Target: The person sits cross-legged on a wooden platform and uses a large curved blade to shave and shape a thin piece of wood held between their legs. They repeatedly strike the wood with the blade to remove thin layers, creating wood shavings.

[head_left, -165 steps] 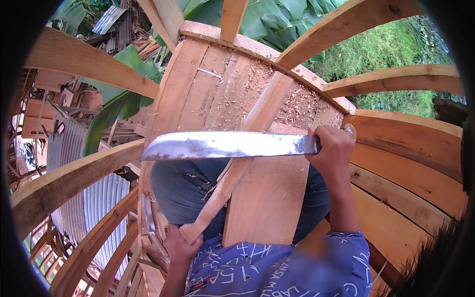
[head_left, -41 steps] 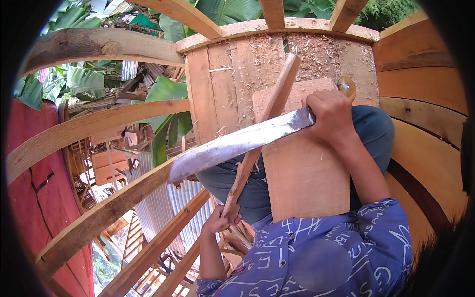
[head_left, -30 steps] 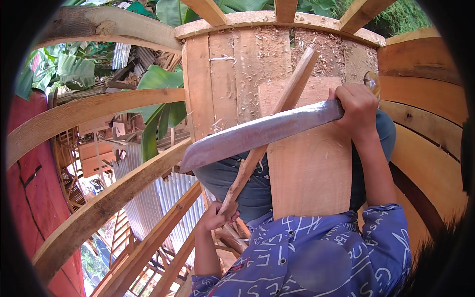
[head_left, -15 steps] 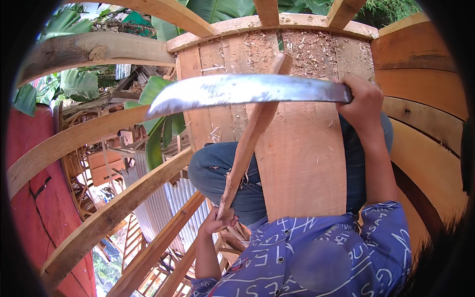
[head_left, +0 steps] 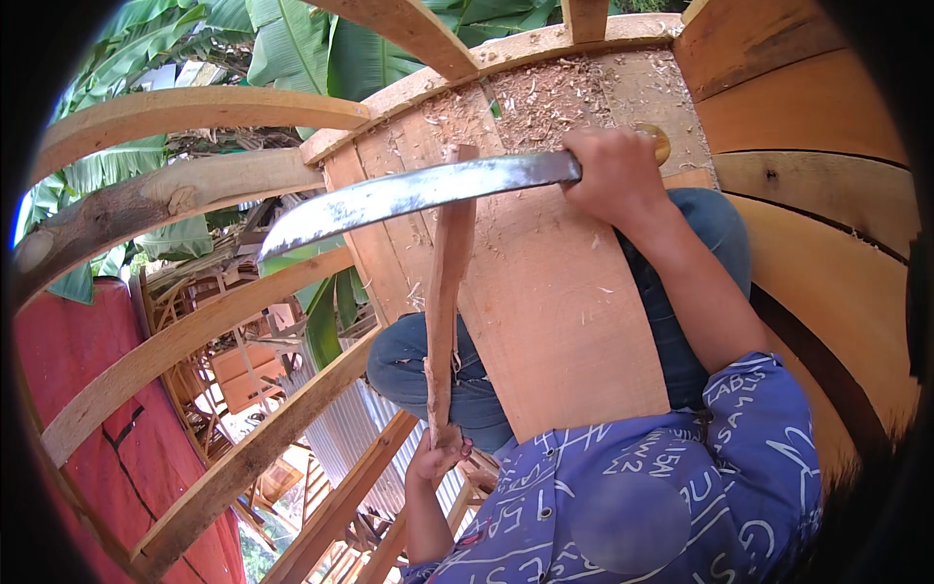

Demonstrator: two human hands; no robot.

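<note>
A machete [head_left: 418,193] with a long, slightly curved metal blade is in my right hand [head_left: 618,175], whose fingers wrap round its handle. The blade points left and passes over the upper part of a rough wooden stick [head_left: 445,302]; whether it touches the wood I cannot tell. My left hand [head_left: 438,456] grips the stick's lower end beside my left knee. The stick stands nearly upright in the picture, its far end over the wooden boards. Most of the machete's handle is hidden by my right fist.
Beneath lies a plank platform [head_left: 564,321], with wood shavings [head_left: 555,102] scattered at its far end. A round yellowish-brown thing [head_left: 654,144] sits just beyond my right hand. Curved wooden ribs [head_left: 214,341] run along the left, orange-brown planking [head_left: 827,253] along the right. Banana leaves [head_left: 292,49] hang beyond.
My right hand and the machete have moved left in the picture. The stick has swung from a slant to nearly upright, its far end going left. The view has turned somewhat.
</note>
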